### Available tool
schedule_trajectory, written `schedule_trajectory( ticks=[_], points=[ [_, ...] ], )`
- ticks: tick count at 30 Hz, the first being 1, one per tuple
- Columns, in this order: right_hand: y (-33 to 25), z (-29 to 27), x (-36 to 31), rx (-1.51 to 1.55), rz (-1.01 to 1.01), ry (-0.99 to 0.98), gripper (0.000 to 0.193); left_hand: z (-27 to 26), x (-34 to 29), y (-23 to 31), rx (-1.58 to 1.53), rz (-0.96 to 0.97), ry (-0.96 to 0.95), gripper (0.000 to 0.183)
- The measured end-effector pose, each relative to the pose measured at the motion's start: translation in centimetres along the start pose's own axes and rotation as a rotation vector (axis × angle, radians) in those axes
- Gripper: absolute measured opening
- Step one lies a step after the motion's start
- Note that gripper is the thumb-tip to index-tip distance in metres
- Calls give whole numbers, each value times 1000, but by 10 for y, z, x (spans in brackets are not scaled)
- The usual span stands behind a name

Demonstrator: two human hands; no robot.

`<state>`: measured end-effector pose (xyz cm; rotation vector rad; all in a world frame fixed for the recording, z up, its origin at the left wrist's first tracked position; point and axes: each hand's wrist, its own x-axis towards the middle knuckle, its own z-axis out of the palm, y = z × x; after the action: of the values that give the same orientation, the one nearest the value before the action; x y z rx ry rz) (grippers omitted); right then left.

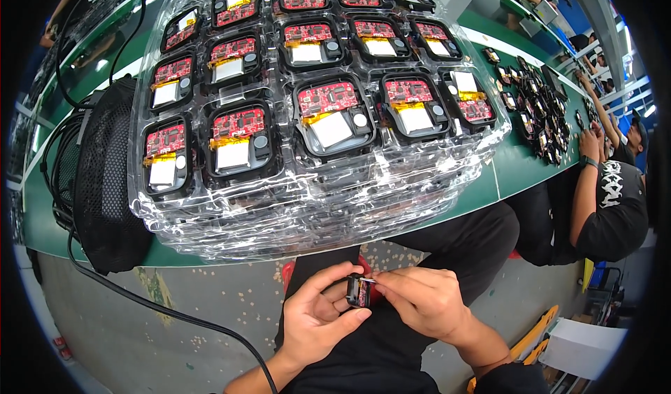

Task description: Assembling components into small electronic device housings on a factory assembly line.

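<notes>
Over my lap, my left hand (313, 318) grips a small black device casing (359, 292) between thumb and fingers. The casing is tilted on edge, and part of a red circuit board shows inside it. My right hand (428, 302) is pinched closed at the casing's upper right edge. A thin pale sliver shows at those fingertips, too small to name. On the table in front stands a tall stack of clear plastic trays (300, 230). Its top tray holds rows of similar open black casings (334, 114) with red boards, yellow tape and silver-white battery pouches.
A black mesh bag (112, 177) and black cables lie at the green table's (49, 216) left. One cable (189, 316) hangs across toward my left forearm. Many loose black casings (538, 111) are heaped at the right, where a seated person (608, 198) works. Small pale bits litter the floor.
</notes>
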<state>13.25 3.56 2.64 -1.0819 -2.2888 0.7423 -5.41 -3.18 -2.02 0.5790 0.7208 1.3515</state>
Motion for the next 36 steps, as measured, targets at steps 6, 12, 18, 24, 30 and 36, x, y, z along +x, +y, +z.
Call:
schedule_trajectory(
  ticks=[6,12,18,24,30,36],
  points=[
    [-2,4,-2,50,63,61,23,8,-3,-11,-87,41,66,60],
    [-4,7,-1,37,64,127,13,14,0,-7,-15,49,86,58],
    [-5,1,-5,274,277,79,17,19,-1,-10,10,91,131,58],
    [-4,5,1,141,207,73,19,18,-3,-12,31,77,135,58],
    [0,3,0,113,130,28,20,15,0,-10,81,88,131,59],
    [2,5,0,65,85,16,22,11,-2,-9,112,55,124,58]
  ],
)
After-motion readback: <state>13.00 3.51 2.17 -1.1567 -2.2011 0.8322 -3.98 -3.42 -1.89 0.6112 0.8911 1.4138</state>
